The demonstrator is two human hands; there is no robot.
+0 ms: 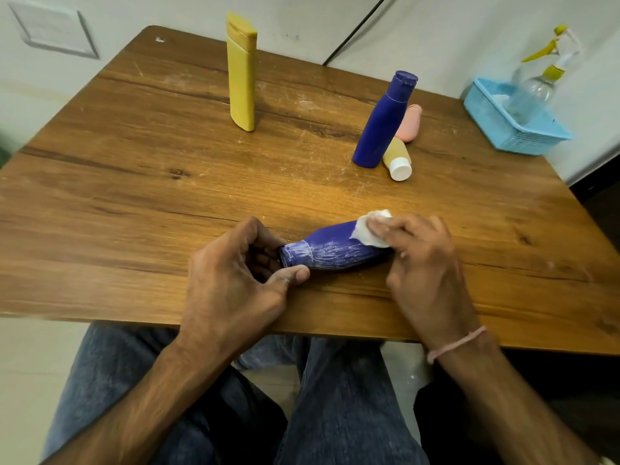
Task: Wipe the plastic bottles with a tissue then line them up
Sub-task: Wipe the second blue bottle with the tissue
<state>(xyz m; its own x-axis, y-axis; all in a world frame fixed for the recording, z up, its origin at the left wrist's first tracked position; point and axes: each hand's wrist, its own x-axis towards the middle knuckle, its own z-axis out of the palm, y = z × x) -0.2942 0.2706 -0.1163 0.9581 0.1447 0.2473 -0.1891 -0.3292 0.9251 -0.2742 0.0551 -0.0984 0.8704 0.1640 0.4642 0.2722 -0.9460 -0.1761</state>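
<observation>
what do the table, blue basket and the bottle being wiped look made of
Table: wood grain, probably laminate or veneer, low sheen, scuffed. Basket: light blue moulded plastic, by its lattice walls. Bottle: opaque blue plastic, matte, streaked with white residue.

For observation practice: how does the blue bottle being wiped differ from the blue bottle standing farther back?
The wiped blue bottle lies on its side; the standing blue bottle is upright. The wiped one carries white streaks; the standing one shows none. The left hand grips the wiped one's narrow end and the right hand presses a tissue on it; nothing holds the standing one. Both are dark blue.
</observation>
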